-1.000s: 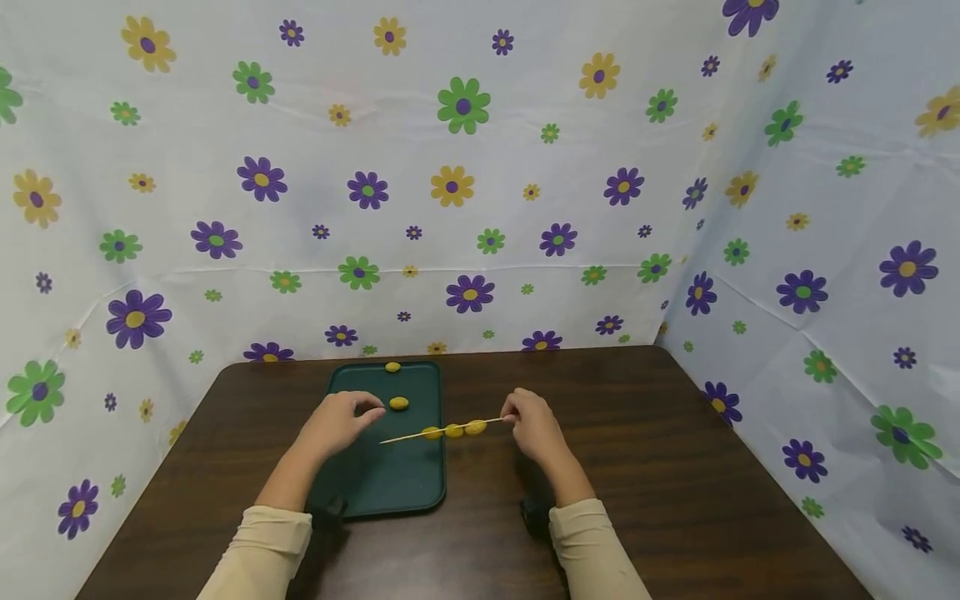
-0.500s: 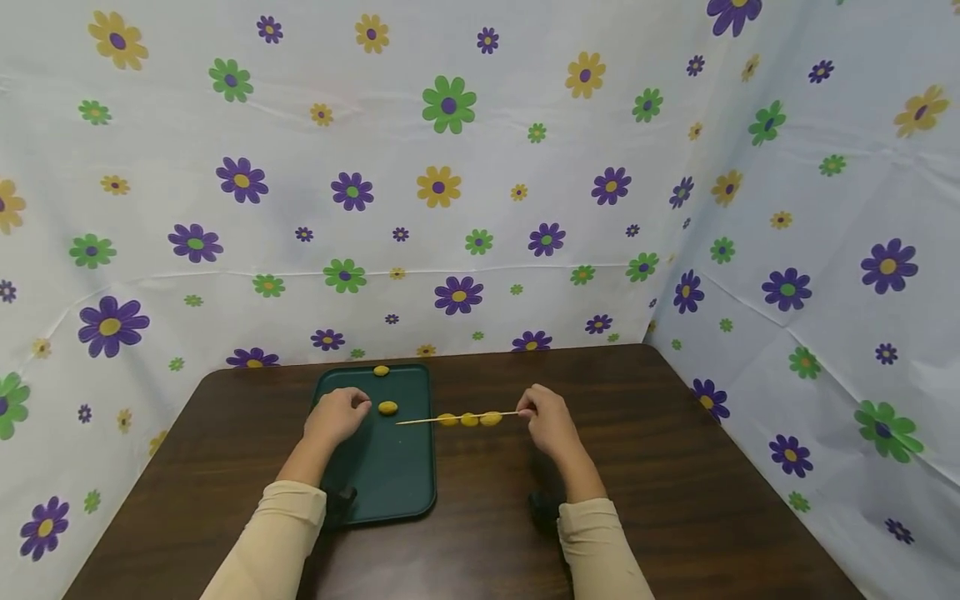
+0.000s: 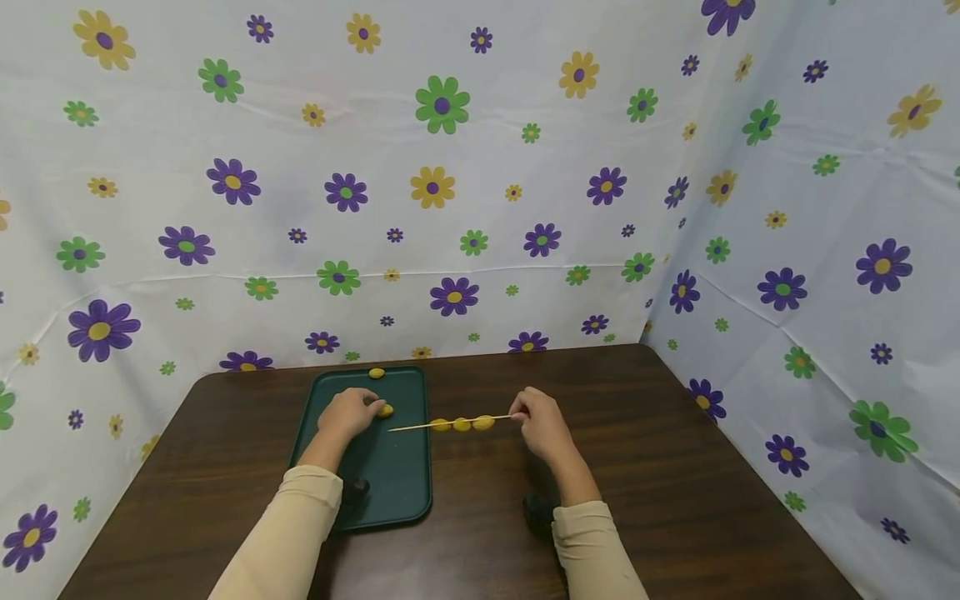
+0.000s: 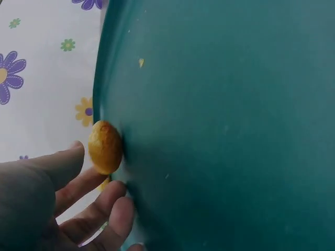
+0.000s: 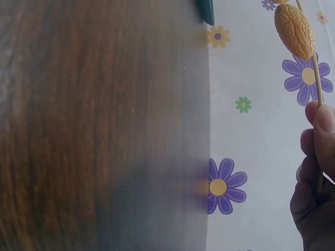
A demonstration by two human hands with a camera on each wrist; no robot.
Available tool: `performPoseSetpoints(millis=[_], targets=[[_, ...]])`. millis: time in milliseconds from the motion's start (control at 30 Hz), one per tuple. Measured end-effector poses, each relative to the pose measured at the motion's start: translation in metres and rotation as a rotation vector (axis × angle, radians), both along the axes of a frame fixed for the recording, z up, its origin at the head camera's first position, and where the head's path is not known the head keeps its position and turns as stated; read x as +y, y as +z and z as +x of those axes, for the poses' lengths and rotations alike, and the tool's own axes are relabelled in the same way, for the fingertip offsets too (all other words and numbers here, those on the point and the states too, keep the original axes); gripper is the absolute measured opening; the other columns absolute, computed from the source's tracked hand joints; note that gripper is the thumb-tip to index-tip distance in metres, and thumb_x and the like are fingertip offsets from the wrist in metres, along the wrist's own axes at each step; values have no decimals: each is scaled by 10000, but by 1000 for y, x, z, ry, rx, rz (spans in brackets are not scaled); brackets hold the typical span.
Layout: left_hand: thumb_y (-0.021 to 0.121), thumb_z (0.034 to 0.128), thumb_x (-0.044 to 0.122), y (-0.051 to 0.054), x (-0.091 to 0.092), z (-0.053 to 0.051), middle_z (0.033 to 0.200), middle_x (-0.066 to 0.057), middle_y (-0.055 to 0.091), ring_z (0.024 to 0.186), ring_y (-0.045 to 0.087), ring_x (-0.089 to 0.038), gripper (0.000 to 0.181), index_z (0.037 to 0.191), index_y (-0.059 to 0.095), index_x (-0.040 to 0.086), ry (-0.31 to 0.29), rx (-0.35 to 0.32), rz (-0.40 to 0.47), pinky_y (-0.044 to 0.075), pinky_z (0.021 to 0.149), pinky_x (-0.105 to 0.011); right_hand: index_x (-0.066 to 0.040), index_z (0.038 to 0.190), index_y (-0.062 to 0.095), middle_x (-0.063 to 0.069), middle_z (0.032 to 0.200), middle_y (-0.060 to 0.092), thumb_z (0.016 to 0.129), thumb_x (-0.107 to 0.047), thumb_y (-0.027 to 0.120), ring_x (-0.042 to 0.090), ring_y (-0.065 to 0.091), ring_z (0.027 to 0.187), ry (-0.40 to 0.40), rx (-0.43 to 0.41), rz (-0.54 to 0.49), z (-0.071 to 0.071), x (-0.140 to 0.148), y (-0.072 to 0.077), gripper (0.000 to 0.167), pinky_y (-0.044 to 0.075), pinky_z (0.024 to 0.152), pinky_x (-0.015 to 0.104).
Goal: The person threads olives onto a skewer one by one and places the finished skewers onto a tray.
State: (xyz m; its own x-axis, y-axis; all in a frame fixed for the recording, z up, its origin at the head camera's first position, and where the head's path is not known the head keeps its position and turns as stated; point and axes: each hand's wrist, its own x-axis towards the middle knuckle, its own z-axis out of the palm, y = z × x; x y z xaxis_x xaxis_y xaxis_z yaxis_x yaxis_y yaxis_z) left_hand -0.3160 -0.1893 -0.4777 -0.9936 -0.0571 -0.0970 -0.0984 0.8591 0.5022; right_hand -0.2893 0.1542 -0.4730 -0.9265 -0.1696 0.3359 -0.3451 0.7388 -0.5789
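My right hand pinches the end of a thin wooden skewer between thumb and fingers. Threaded along it are 3 yellow oval fruits; the right wrist view shows the wrinkled skin of the nearest fruit. The skewer's bare tip points left, above the dark green tray. Over that tray, my left hand reaches to a loose yellow fruit. In the left wrist view its thumb is slightly apart from the fruit, and a finger lies at the fruit's lower end.
Another yellow fruit lies at the tray's far edge. The brown wooden table carries the tray on its left half. A white cloth with printed flowers hangs behind the table and along its right side.
The left hand drew back left, then came right again to the loose fruit. The skewer with its fruits moved right and up, then slightly back, staying in the right hand.
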Motion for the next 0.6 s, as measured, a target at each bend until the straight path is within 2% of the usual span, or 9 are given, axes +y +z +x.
performPoseSetpoints(millis=[200, 300, 467, 600], targets=[[629, 1015, 343, -8, -1, 1, 1213, -196, 688, 1038, 647, -376, 332, 1186, 747, 83, -23, 13, 19, 533, 825, -555, -118, 795, 652, -36, 808, 543, 902, 42, 712, 133, 517, 711, -3, -16, 4, 2, -2, -1, 202, 495, 673, 306], [670, 993, 327, -9, -3, 2, 1114, -155, 712, 953, 647, -317, 280, 1107, 764, 90, -52, 32, 40, 527, 830, -541, -117, 800, 653, -35, 813, 544, 905, 40, 709, 131, 517, 715, -5, -20, 6, 1, -2, -1, 197, 493, 676, 306], [756, 933, 293, -7, -5, 4, 924, -55, 678, 802, 579, -224, 207, 982, 730, 93, -86, 42, 67, 509, 737, -454, -119, 795, 652, -33, 811, 546, 902, 41, 712, 129, 515, 712, -1, -8, 10, 1, -3, -2, 202, 492, 672, 305], [804, 891, 244, -3, -6, 7, 911, -30, 668, 803, 574, -210, 189, 957, 700, 102, -110, 52, 65, 499, 729, -444, -103, 803, 662, -30, 814, 551, 903, 43, 710, 131, 520, 715, 6, -4, 10, 1, -4, -1, 183, 498, 678, 311]])
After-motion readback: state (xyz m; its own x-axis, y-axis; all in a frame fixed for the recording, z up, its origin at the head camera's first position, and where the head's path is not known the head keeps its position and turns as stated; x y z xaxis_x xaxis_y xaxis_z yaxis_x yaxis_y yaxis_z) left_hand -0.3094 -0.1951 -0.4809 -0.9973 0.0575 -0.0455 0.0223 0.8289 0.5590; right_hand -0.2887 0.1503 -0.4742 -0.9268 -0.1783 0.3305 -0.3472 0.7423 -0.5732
